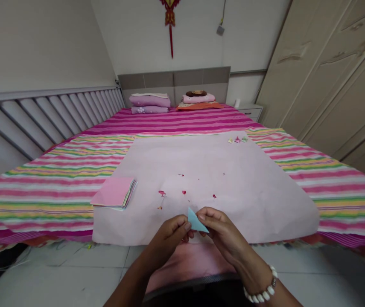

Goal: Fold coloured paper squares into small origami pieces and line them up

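Observation:
A small light-blue folded paper triangle (196, 221) is pinched between both my hands at the near edge of the bed. My left hand (169, 235) grips its left side with closed fingers. My right hand (223, 232), with a white bead bracelet on the wrist, pinches its right side. Just beyond them lies a large pale pink sheet (208, 179) spread over the striped bedcover (57, 179). A stack of coloured paper squares (114, 192), pink on top, rests at the sheet's left edge. Tiny red paper scraps (162, 193) dot the sheet.
A few small folded paper pieces (237, 140) sit at the sheet's far right corner. Folded purple bedding (149, 103) and pillows (198, 99) lie by the headboard. A slatted rail (51, 115) runs along the left; wardrobe doors (336, 76) stand on the right. Tiled floor lies below.

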`<move>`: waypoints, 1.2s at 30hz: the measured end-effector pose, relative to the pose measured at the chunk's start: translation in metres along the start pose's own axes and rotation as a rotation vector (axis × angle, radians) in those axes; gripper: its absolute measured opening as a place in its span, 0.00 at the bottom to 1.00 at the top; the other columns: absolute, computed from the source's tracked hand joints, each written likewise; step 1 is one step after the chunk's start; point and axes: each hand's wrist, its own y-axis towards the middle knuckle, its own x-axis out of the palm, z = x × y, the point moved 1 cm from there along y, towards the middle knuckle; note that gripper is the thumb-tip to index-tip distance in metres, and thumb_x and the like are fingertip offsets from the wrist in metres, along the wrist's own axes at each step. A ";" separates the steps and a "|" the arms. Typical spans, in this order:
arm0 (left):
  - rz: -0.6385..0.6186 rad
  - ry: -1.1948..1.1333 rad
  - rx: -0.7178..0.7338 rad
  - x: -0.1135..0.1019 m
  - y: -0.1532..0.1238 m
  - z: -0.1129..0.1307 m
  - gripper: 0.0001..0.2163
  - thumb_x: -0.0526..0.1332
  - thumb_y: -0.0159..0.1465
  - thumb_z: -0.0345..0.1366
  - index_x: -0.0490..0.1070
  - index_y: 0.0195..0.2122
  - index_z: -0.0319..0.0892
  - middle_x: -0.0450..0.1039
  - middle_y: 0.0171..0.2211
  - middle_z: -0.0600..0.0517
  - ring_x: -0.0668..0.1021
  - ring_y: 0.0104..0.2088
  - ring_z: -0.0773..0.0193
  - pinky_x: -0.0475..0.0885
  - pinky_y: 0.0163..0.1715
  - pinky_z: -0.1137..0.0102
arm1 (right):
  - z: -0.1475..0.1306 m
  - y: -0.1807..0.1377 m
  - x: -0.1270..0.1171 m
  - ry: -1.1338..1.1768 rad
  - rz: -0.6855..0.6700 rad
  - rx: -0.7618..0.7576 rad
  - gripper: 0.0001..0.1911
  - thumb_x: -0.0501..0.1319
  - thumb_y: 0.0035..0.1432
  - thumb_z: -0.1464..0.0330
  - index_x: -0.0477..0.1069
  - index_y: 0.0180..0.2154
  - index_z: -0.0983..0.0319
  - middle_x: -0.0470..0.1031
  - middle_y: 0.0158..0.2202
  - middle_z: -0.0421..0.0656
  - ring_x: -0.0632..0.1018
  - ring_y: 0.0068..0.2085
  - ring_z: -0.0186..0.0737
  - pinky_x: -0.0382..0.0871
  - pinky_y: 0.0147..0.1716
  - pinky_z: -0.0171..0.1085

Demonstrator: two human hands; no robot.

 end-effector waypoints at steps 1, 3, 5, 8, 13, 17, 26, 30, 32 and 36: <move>-0.009 -0.006 -0.003 -0.001 0.000 0.001 0.13 0.54 0.64 0.42 0.71 0.29 0.40 0.69 0.26 0.53 0.70 0.29 0.66 0.67 0.31 0.72 | 0.000 0.000 -0.001 0.005 0.010 0.010 0.11 0.67 0.48 0.62 0.72 0.24 0.62 0.70 0.21 0.38 0.69 0.25 0.34 0.60 0.28 0.34; -0.036 -0.025 -0.013 -0.004 0.000 0.002 0.13 0.56 0.63 0.42 0.71 0.28 0.40 0.69 0.26 0.53 0.71 0.29 0.66 0.67 0.31 0.72 | 0.000 0.001 -0.001 0.022 0.008 0.034 0.11 0.68 0.46 0.62 0.72 0.24 0.63 0.71 0.21 0.39 0.69 0.25 0.34 0.60 0.26 0.33; -0.057 -0.039 -0.025 -0.006 0.000 0.002 0.13 0.57 0.63 0.42 0.72 0.28 0.39 0.70 0.26 0.52 0.71 0.29 0.66 0.67 0.31 0.73 | 0.000 0.001 -0.001 0.049 -0.016 0.046 0.11 0.69 0.46 0.62 0.73 0.24 0.63 0.71 0.20 0.38 0.68 0.23 0.32 0.60 0.25 0.32; -0.073 -0.063 -0.034 -0.009 0.001 0.001 0.13 0.58 0.62 0.42 0.72 0.27 0.39 0.70 0.24 0.53 0.71 0.28 0.67 0.66 0.30 0.73 | 0.000 0.001 -0.001 0.055 -0.043 0.041 0.10 0.69 0.47 0.63 0.75 0.27 0.64 0.72 0.20 0.39 0.68 0.22 0.31 0.60 0.24 0.31; -0.045 -0.078 -0.053 -0.010 0.002 -0.002 0.13 0.59 0.61 0.42 0.71 0.24 0.38 0.68 0.22 0.54 0.69 0.25 0.69 0.65 0.27 0.74 | 0.002 0.003 -0.004 -0.063 -0.050 -0.001 0.13 0.70 0.45 0.64 0.77 0.32 0.64 0.74 0.23 0.40 0.71 0.24 0.33 0.63 0.26 0.33; 0.065 -0.048 -0.083 -0.007 0.006 -0.007 0.11 0.61 0.59 0.41 0.72 0.26 0.38 0.67 0.20 0.55 0.68 0.23 0.69 0.64 0.25 0.74 | 0.003 0.006 -0.005 -0.202 0.001 -0.059 0.11 0.69 0.46 0.62 0.76 0.29 0.64 0.72 0.19 0.38 0.69 0.20 0.31 0.61 0.22 0.32; 0.364 0.201 -0.005 0.015 0.003 -0.002 0.15 0.60 0.59 0.43 0.72 0.42 0.40 0.67 0.22 0.56 0.68 0.22 0.68 0.63 0.22 0.74 | 0.013 0.008 0.000 -0.676 0.268 -0.390 0.04 0.61 0.49 0.72 0.75 0.28 0.61 0.66 0.19 0.36 0.65 0.21 0.32 0.58 0.20 0.32; 0.345 0.347 0.041 0.020 0.003 0.002 0.12 0.57 0.61 0.39 0.73 0.43 0.41 0.70 0.21 0.55 0.70 0.21 0.67 0.62 0.22 0.74 | 0.011 0.004 0.005 -0.782 0.226 -0.489 0.09 0.59 0.51 0.74 0.77 0.32 0.59 0.69 0.25 0.40 0.68 0.25 0.35 0.61 0.23 0.33; 0.324 0.384 0.062 0.019 0.004 0.002 0.12 0.55 0.62 0.35 0.74 0.43 0.42 0.72 0.23 0.54 0.72 0.22 0.65 0.63 0.23 0.73 | 0.010 0.003 0.007 -0.788 0.211 -0.499 0.09 0.59 0.52 0.73 0.78 0.32 0.59 0.70 0.26 0.41 0.68 0.25 0.35 0.62 0.23 0.34; 0.324 0.421 0.056 0.018 0.005 0.000 0.12 0.54 0.60 0.31 0.75 0.40 0.41 0.76 0.26 0.52 0.75 0.25 0.64 0.66 0.26 0.73 | 0.012 0.003 0.007 -0.795 0.205 -0.515 0.10 0.60 0.51 0.75 0.78 0.33 0.58 0.72 0.29 0.42 0.69 0.25 0.35 0.62 0.22 0.34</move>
